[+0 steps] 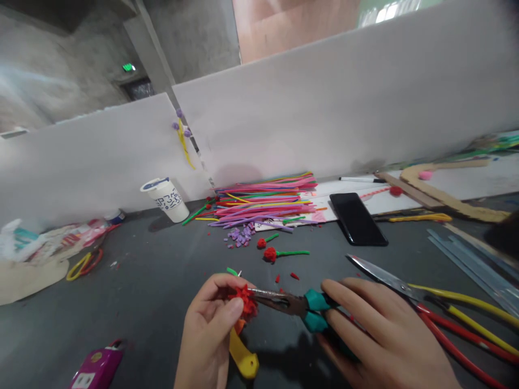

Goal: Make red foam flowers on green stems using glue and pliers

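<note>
A red fuzzy flower head [246, 302] is pinched between the thumb and fingers of my left hand [214, 324]. My right hand [377, 329] is wrapped round the teal handles of a pair of needle-nose pliers [290, 303]. The tips of the pliers touch the red flower head; whether the jaws grip it is hidden. Below the flower, a yellow handle-like piece [244, 359] shows beside my left hand. Just beyond my hands lie a red flower with a green stem [270, 254], a smaller red one [261, 243] and small red scraps [294, 275].
Large scissors [381, 273] lie right of my right hand, near a black phone [359, 219]. Behind are a pile of coloured fuzzy sticks [265, 197], purple bits [241, 236] and a white cup [166, 200]. A purple box [97, 367] sits at front left. White panels [324, 108] border the table.
</note>
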`<state>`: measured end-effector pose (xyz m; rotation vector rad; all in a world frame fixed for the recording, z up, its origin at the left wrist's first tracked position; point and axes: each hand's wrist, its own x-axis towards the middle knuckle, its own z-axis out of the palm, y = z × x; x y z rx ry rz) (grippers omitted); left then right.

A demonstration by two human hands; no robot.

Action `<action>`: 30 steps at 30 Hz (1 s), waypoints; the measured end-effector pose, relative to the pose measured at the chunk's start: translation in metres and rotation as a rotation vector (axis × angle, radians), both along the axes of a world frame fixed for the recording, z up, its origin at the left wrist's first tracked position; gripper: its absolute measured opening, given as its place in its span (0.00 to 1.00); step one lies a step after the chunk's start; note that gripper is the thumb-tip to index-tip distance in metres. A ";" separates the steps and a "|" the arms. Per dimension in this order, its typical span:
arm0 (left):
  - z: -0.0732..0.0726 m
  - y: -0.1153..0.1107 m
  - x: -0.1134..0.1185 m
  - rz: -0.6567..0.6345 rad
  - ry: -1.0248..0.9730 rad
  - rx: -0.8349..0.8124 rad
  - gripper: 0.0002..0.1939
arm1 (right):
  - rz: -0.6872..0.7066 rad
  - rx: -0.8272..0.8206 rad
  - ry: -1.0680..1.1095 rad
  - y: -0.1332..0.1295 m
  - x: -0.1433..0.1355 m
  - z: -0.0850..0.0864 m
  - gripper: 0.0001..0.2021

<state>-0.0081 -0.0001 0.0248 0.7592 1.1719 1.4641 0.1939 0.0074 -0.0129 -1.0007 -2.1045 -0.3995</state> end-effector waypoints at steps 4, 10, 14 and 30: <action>-0.001 0.000 0.000 0.002 0.016 0.003 0.07 | 0.013 0.003 -0.018 0.003 0.000 -0.003 0.14; 0.000 0.001 0.001 0.020 0.017 -0.040 0.08 | 0.021 0.036 -0.108 0.004 0.004 -0.006 0.14; 0.001 0.002 0.002 0.020 0.005 -0.074 0.08 | 0.017 0.060 -0.133 0.002 0.007 -0.004 0.14; 0.003 0.002 0.002 -0.002 -0.018 0.019 0.08 | 0.027 -0.039 0.094 0.006 0.006 0.012 0.07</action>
